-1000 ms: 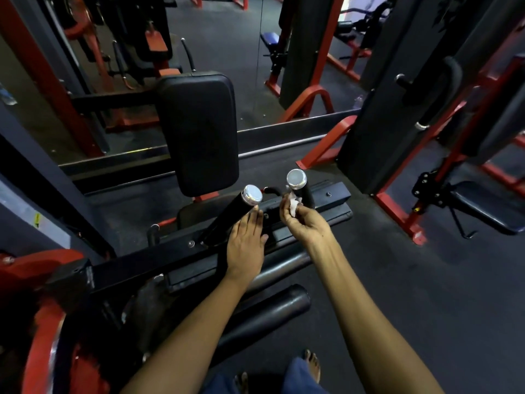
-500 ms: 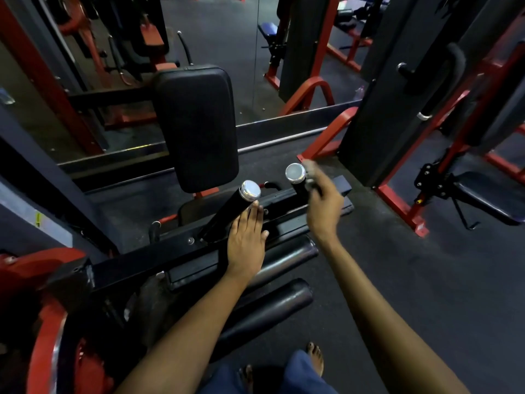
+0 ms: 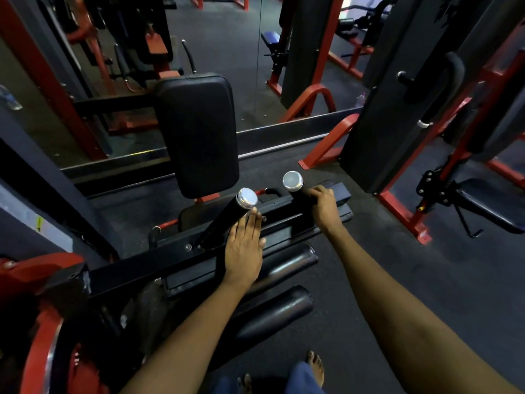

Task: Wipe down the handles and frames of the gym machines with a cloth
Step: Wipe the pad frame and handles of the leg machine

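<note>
Resting flat on the black frame bar (image 3: 170,260), the left hand (image 3: 244,245) is kept spread, seemingly for support. Farther on, the right hand (image 3: 324,206) is curled round the far handle (image 3: 297,189), presumably wiping; the cloth cannot be seen.

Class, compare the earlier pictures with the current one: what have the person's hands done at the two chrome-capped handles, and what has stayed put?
The right hand, earlier pinching a white cloth just below the right handle, moved up and round to its far side and now grips it; the cloth is no longer visible. The left hand stayed flat beside the left handle. The back pad is unchanged.
</note>
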Available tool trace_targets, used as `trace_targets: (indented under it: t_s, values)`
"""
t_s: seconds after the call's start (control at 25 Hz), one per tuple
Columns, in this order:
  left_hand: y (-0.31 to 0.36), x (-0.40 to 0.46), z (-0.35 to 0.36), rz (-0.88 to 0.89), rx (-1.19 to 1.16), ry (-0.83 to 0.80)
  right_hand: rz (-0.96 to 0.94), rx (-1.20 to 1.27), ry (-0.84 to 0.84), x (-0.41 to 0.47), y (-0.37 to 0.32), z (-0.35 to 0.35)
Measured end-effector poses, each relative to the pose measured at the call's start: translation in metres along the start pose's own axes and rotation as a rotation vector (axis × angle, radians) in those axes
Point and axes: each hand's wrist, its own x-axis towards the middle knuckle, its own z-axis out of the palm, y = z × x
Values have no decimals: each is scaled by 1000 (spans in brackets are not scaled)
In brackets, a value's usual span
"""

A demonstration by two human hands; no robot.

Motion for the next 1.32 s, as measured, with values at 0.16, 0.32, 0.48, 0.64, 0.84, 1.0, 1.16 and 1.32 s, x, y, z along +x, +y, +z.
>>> trace_targets:
  t_s: [0.16, 0.32, 0.48, 0.64, 0.84, 1.0, 1.16, 1.32]
  values:
    - [0, 1, 0, -14, 11, -17, 157, -51, 205, -24, 3, 11]
    - [2, 0, -1, -17, 43, -31, 147, -40, 327, -75, -17, 40]
    - [3, 1, -3, -25, 54, -57, 10, 45, 237, -80, -53, 44]
    - [3, 1, -6, -14, 93, -104, -64, 70, 73, -71, -77, 60]
    - [4, 0, -13, 7, 84, -138, -216, -67, 53, -85, -32, 45]
    - [3, 1, -12, -3, 61, -130, 235, 168, 312, -79, -9, 9]
    - [3, 1, -12, 3, 58, -139, 89, 14, 123, -21, -9, -2]
    - [4, 0, -10, -8, 61, -143, 131, -81, 193, -32, 10, 14]
